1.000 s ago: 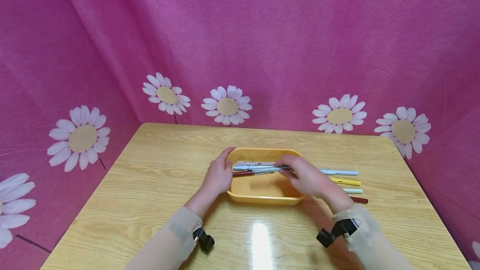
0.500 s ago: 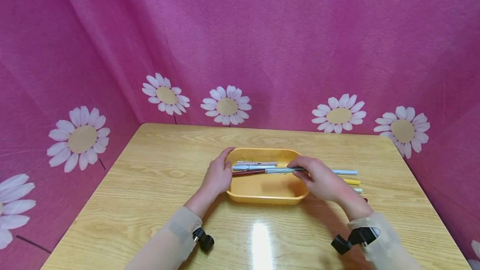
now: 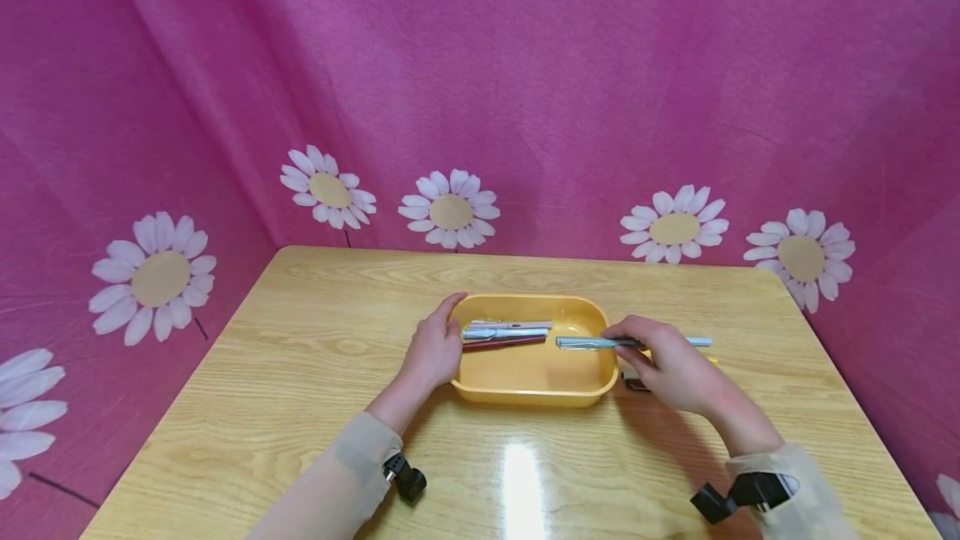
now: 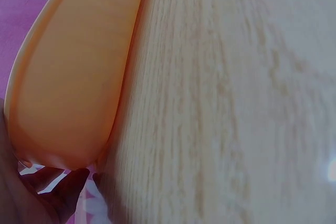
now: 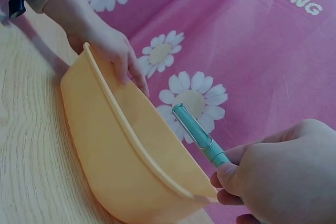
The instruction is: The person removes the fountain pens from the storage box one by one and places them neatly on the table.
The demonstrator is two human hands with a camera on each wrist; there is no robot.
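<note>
Head view first: there's a yellow-orange plastic tray (image 3: 528,397) sitting around the middle of the frame, a bit low, on a wood-look table (image 3: 360,307). Left hand (image 3: 429,350) has its fingers wrapped on the tray's left end, so yeah, gripping it. Left wrist view backs that up, with fingers against the end of the tray at lower left.

Right hand (image 3: 671,363) is at the tray's right end, pinching a teal pen (image 3: 588,342) between thumb and fingers. Clip end points left, over the right half of the tray. Right wrist view has that pen right of center, clip showing, tipped toward the upper left and held up above the rim.

Inside the tray, bunched on the left side: a pinkish pen (image 3: 528,325), a light blue pen (image 3: 506,333) and a dark red pen (image 3: 513,341), all lying sideways. Right of the tray, a blue pen (image 3: 699,342) pokes out past the right hand, plus a little bit of something yellow (image 3: 712,360); the hand hides the rest. Backdrop's a pink cloth (image 3: 525,65) with big white daisies (image 3: 450,212).
</note>
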